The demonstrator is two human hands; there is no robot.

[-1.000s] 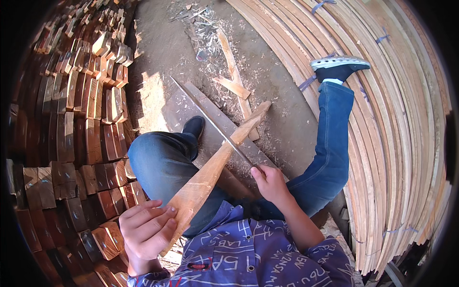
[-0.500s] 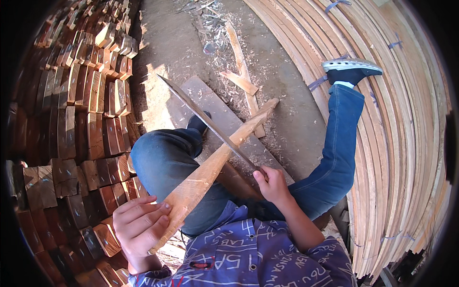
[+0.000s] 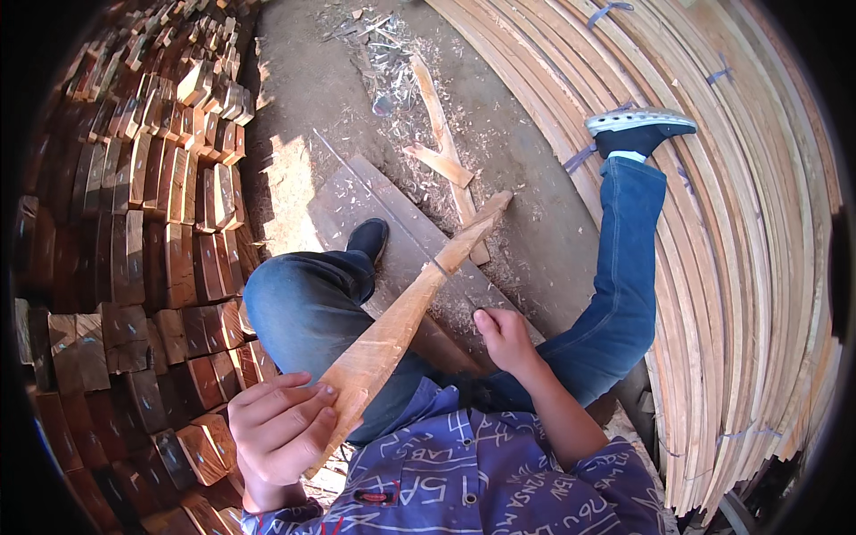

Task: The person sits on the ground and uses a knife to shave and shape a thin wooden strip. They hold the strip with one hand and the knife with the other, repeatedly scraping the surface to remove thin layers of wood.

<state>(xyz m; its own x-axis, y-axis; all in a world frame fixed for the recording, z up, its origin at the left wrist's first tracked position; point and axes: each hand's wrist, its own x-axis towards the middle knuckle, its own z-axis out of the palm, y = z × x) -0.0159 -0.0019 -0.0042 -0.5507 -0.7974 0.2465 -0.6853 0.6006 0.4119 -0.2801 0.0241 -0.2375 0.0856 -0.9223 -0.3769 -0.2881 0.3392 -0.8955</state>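
Observation:
My left hand [image 3: 283, 426] is closed around the wide near end of a tapered, roughly cut piece of wood [image 3: 385, 332]. The wood slants away to the right across my lap, its narrow end farthest from me. In my fist, my right hand [image 3: 508, 341] grips one end of a long, thin metal blade [image 3: 440, 267]; its handle is hidden by my fingers. Crossing the wood near its narrower part, the blade points to the far left and is seen nearly edge-on. Whether it bites into the wood I cannot tell.
Stacked timber blocks [image 3: 125, 334] rise along the left. Long curved strips [image 3: 713, 294] tied in bundles lie on the right, my shoe [image 3: 640, 129] resting on them. A flat board [image 3: 343, 201] is on the ground ahead, with offcuts [image 3: 437, 107] and shavings beyond.
The blade has turned from showing its flat side to nearly edge-on, lying lower across the wood. My left hand and the wood's near end have shifted slightly right.

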